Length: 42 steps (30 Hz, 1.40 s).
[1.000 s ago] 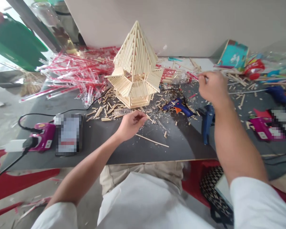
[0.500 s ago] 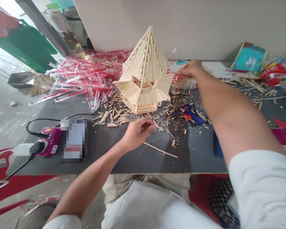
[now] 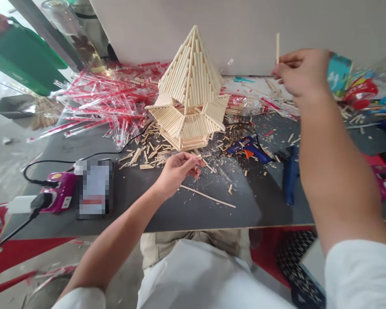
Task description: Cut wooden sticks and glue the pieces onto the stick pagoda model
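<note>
A pagoda-like model of pale wooden sticks (image 3: 193, 86) stands upright on the dark table (image 3: 212, 216). My right hand (image 3: 300, 71), raised at the right, pinches a short wooden stick (image 3: 278, 47) that points upward. In front of the model is my left hand (image 3: 180, 169), its thumb and fingertips together; whatever they hold is too small to name. A long thin stick (image 3: 209, 196) lies near it on the table. Short cut sticks (image 3: 135, 156) are scattered around the model's base.
Red-and-clear plastic wrappers (image 3: 106, 98) pile up at the left. A blue glue gun (image 3: 251, 149) and a blue tool (image 3: 290, 176) lie right of centre. Front left are a phone (image 3: 94, 189) and a purple power socket (image 3: 59, 191) with cables. A red-lidded item (image 3: 362, 92) sits far right.
My right hand has risen from the back of the table and moved right, now showing a stick. The blue tool is more visible. My left hand has shifted slightly left in view.
</note>
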Motion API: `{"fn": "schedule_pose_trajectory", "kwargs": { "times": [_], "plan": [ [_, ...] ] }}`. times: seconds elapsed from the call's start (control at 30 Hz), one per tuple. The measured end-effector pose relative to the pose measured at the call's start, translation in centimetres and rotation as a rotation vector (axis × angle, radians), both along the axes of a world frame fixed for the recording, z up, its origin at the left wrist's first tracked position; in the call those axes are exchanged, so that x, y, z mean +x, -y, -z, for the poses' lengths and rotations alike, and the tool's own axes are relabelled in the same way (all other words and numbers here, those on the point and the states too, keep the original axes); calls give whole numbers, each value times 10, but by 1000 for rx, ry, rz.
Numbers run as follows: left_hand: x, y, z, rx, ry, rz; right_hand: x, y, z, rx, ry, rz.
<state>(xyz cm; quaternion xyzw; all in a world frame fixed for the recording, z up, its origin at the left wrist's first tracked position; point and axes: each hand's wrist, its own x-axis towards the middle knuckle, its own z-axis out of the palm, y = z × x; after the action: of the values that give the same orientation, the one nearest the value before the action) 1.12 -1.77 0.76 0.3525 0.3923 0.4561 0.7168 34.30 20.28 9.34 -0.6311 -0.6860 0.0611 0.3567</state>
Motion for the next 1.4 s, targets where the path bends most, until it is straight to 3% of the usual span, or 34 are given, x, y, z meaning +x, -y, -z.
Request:
{"fn": "schedule_pose_trajectory", "kwargs": {
  "times": [0.07,0.17,0.23,0.33,0.5,0.6,0.67,0.73,0.83,0.97,1.07,1.23,1.4],
  "plan": [
    [-1,-2,-3,-81,65,-15,0,59,-10,-28,-89,-49],
    [-2,-3,-5,-138,111,-13,-9,139,-4,-192,-42,-152],
    [-3,-2,-6,-138,134,2,-20,175,10,-368,-36,-228],
    [-5,-2,-7,-130,168,35,-42,204,33,-540,-10,-340],
    [-10,-4,-10,-181,200,73,-73,212,47,-631,173,-533],
    [-13,-6,-11,-233,190,141,-70,207,51,-590,143,-601],
    [-14,-7,-11,-273,146,194,-56,201,58,-462,116,-459],
    [-13,-6,-10,-281,71,234,-34,195,69,-324,169,-204],
    [-11,-2,-9,-209,-32,287,-4,187,87,-318,299,78],
    [-9,2,-6,-114,-96,328,3,184,96,-463,369,57],
    [-9,1,-6,-96,-139,322,-7,183,93,-450,406,54],
    [-10,-2,-6,-111,-144,294,-18,185,88,-438,206,119],
    [-8,-2,-5,-78,-137,217,-29,188,86,-279,-13,47]
  ]
}}
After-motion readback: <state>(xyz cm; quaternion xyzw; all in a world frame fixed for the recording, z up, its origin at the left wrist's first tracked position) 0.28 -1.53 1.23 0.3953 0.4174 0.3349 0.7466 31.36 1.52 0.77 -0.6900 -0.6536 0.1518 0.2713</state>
